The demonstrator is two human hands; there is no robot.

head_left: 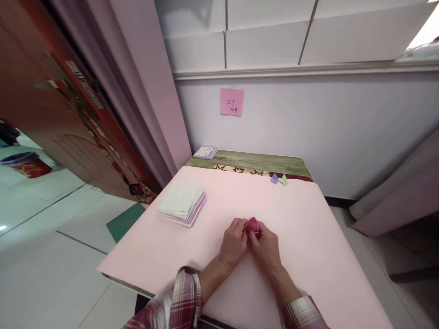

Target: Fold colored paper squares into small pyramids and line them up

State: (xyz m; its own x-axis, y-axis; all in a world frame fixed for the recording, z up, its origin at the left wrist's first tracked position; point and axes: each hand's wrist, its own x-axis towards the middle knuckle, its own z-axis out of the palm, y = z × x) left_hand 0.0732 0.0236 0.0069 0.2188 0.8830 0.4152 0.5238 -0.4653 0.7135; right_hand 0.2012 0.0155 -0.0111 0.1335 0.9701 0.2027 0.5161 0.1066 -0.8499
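Between my two hands is a small folded piece of deep pink paper [253,224], held just above the pink table covering. My left hand [233,243] pinches its left side with the fingers curled. On the other side, my right hand [265,245] grips it with thumb and fingers close together. The fingers hide the lower part of the paper. Farther off, near the back edge of the covering, stand a purple folded paper piece [275,178] and a light green folded paper piece [284,180], side by side.
A stack of coloured paper sheets [181,201], pale green on top, lies at the table's left. A small printed packet [206,152] rests on the back left corner. The pink covering [308,256] spans most of the table. A pink note [232,102] is stuck to the wall.
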